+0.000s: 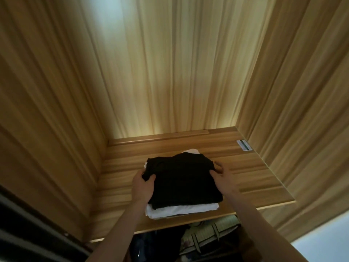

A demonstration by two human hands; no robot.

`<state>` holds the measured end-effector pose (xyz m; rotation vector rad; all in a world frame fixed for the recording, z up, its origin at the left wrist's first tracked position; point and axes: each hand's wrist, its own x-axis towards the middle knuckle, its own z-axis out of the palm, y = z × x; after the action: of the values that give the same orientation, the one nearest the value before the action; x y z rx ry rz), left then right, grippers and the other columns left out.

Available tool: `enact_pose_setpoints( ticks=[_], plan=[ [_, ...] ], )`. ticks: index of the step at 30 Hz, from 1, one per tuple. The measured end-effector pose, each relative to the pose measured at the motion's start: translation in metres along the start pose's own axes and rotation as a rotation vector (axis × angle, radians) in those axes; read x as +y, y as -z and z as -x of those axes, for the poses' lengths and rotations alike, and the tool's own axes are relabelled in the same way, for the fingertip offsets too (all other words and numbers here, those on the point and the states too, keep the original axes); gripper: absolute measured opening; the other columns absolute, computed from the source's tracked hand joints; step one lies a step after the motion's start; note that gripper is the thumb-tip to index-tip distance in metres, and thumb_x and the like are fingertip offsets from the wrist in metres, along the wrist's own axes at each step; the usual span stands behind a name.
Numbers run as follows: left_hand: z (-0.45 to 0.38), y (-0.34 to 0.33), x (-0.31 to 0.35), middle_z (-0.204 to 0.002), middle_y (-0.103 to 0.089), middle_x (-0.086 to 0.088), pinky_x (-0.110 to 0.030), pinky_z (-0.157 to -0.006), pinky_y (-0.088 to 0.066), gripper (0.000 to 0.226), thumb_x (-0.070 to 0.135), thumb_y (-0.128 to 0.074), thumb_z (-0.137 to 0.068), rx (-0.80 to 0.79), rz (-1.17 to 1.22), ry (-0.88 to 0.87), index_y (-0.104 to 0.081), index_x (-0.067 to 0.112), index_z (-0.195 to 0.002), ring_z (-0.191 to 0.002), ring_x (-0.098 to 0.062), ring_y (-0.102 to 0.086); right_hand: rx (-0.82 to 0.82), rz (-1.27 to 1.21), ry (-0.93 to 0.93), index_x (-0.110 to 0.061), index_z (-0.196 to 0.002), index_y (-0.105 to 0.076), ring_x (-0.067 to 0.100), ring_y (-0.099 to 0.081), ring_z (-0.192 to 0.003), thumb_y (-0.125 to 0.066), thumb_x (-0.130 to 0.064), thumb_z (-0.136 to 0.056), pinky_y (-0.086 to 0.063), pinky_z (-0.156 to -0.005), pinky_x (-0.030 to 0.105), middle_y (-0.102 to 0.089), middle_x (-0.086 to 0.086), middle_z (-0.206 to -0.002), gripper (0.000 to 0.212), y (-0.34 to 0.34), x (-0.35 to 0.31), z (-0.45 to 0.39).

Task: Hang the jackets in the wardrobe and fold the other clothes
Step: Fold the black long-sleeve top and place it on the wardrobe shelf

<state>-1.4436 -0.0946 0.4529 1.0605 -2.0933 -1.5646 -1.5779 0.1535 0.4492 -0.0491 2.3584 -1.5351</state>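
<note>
A folded black garment (181, 180) lies on top of a stack of folded white clothes (181, 210) on a wooden wardrobe shelf (245, 176). My left hand (142, 186) grips the black garment's left edge, thumb on top of the fabric. My right hand (222, 176) holds its right edge, fingers curled at the far corner. More white cloth (191, 151) peeks out behind the black garment. Both forearms reach up into the compartment from below.
Wooden walls enclose the shelf on the left, back and right. A small label (244, 145) sits at the shelf's back right corner. Under the shelf are dark hanging clothes (151, 242) and a light green bag with straps (211, 237).
</note>
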Motion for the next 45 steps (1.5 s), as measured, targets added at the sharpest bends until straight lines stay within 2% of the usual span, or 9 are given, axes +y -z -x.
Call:
enact_pose_setpoints(
  ticks=[3,6,10,15,19,25,33,38,45],
  plan=[
    [0.011,-0.005,-0.003,-0.132,-0.059,-0.005,-0.044,-0.101,-0.051,0.038,0.027,-0.057,-0.103,0.219,-0.473,-0.334,-0.059,0.018,-0.139,-0.122,-0.025,-0.053,0.262,0.448,0.384,-0.020,-0.151,-0.045,0.027,-0.053,-0.127,-0.052,-0.033,-0.107,-0.045,-0.105,0.045,-0.054,0.006,-0.144,0.046,-0.011,-0.001,0.011],
    [0.018,-0.017,-0.003,-0.146,-0.057,-0.002,-0.043,-0.117,-0.042,0.042,0.034,-0.050,-0.106,0.133,-0.632,-0.649,-0.058,0.019,-0.144,-0.136,-0.023,-0.051,0.187,0.632,0.647,-0.029,-0.157,-0.041,0.019,-0.042,-0.145,-0.042,-0.043,-0.110,-0.039,-0.117,0.047,-0.042,-0.003,-0.161,0.050,-0.025,-0.006,0.019],
    [0.017,-0.031,-0.022,-0.169,-0.030,-0.002,-0.037,-0.131,-0.010,0.059,0.048,-0.031,-0.110,-0.053,-0.836,-0.636,-0.033,0.021,-0.162,-0.159,-0.020,-0.018,0.036,0.840,0.681,-0.034,-0.164,-0.026,0.015,-0.011,-0.161,-0.024,-0.061,-0.107,-0.012,-0.131,0.043,-0.021,-0.005,-0.173,0.064,-0.040,0.009,0.013],
    [0.012,-0.028,-0.043,-0.174,-0.016,0.003,-0.040,-0.132,-0.006,0.071,0.060,-0.008,-0.104,-0.098,-0.913,-0.586,-0.021,0.027,-0.165,-0.161,-0.017,-0.004,-0.022,0.885,0.607,-0.038,-0.165,-0.018,0.011,-0.004,-0.160,-0.009,-0.072,-0.102,-0.004,-0.129,0.040,-0.015,-0.008,-0.174,0.072,-0.047,0.033,0.007],
    [0.014,-0.025,-0.039,-0.173,-0.017,0.003,-0.038,-0.131,0.000,0.069,0.059,-0.011,-0.105,-0.090,-0.906,-0.566,-0.023,0.027,-0.165,-0.161,-0.016,-0.005,-0.037,0.910,0.573,-0.038,-0.165,-0.016,0.011,-0.002,-0.161,-0.007,-0.072,-0.100,-0.001,-0.128,0.039,-0.013,-0.008,-0.174,0.074,-0.048,0.023,0.011],
    [0.040,0.003,-0.026,-0.163,-0.044,-0.003,-0.044,-0.130,-0.020,0.061,0.051,-0.028,-0.108,-0.056,-0.883,-0.678,-0.045,0.018,-0.157,-0.155,-0.021,-0.032,0.063,0.883,0.627,-0.028,-0.164,-0.031,0.016,-0.018,-0.160,-0.017,-0.065,-0.103,-0.011,-0.128,0.040,-0.029,-0.002,-0.170,0.072,-0.051,0.000,0.055],
    [0.086,0.075,-0.013,-0.143,-0.064,-0.005,-0.049,-0.116,-0.044,0.056,0.047,-0.037,-0.105,0.065,-0.833,-0.834,-0.060,0.014,-0.144,-0.136,-0.023,-0.056,0.253,0.980,0.727,-0.015,-0.151,-0.055,0.023,-0.052,-0.143,-0.036,-0.053,-0.108,-0.042,-0.119,0.047,-0.059,0.007,-0.150,0.060,-0.077,-0.032,0.145],
    [0.117,0.132,-0.024,-0.140,-0.065,-0.004,-0.048,-0.118,-0.041,0.048,0.043,-0.043,-0.105,0.107,-0.841,-0.918,-0.062,0.015,-0.140,-0.135,-0.022,-0.056,0.338,0.987,0.733,-0.013,-0.147,-0.059,0.026,-0.060,-0.135,-0.036,-0.054,-0.106,-0.051,-0.109,0.046,-0.065,0.008,-0.143,0.062,-0.095,-0.046,0.211],
    [0.170,0.200,-0.053,-0.143,-0.063,-0.003,-0.048,-0.121,-0.037,0.048,0.045,-0.047,-0.105,0.089,-0.800,-0.989,-0.061,0.017,-0.141,-0.140,-0.022,-0.052,0.412,1.031,0.665,-0.016,-0.150,-0.054,0.025,-0.061,-0.132,-0.034,-0.055,-0.108,-0.047,-0.112,0.049,-0.064,0.005,-0.143,0.061,-0.131,-0.057,0.310]
  ],
)
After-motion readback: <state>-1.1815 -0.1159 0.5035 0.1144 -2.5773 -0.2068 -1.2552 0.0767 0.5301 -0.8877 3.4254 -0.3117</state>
